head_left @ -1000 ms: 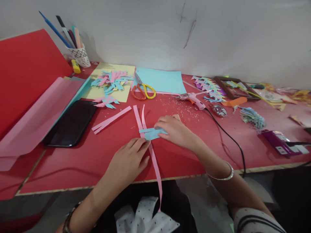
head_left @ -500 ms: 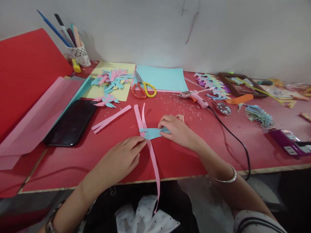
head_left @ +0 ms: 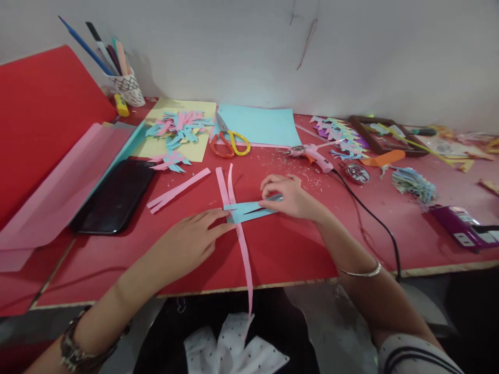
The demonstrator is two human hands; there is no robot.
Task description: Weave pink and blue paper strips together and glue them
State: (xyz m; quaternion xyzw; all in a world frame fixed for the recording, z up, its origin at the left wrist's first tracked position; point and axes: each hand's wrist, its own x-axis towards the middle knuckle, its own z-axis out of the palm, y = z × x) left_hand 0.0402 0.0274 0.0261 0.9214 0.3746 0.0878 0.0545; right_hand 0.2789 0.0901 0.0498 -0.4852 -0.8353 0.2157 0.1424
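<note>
A red table (head_left: 296, 249) is set against a pale wall (head_left: 241, 57). Blue paper (head_left: 251, 214) is laid across pink strips (head_left: 245, 254), between the left hand (head_left: 191, 241) and right hand (head_left: 290, 197). Its right part is pinched by the right hand; its left end is touched by left fingertips, whether gripped or merely pressed cannot be told. Two narrow bands are seen, slightly parted. The crossing is partly hidden by fingers.
</note>
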